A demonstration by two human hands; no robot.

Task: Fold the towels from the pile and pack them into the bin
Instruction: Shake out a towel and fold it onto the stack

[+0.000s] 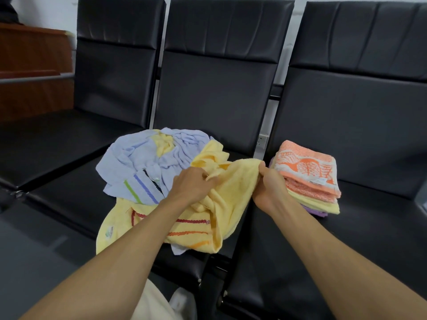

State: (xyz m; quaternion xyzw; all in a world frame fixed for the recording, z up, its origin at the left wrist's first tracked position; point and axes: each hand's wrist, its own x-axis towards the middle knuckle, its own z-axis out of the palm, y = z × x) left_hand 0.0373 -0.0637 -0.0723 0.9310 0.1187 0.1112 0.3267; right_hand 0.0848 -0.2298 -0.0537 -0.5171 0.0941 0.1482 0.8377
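Head view: left hand (193,183) clenched in a bunch of the plain yellow towel (238,188), right hand (269,183) pinching its upper edge, cloth slack between them above the middle bench seat (74,199); bin not in view. Its lower folds lie tangled on the pile, over a yellow striped towel (124,225) hanging past the seat's front lip, so a lift would likely drag that one to the floor. The folded stack (309,181) sits just beside the right hand; a wide spread could topple it.
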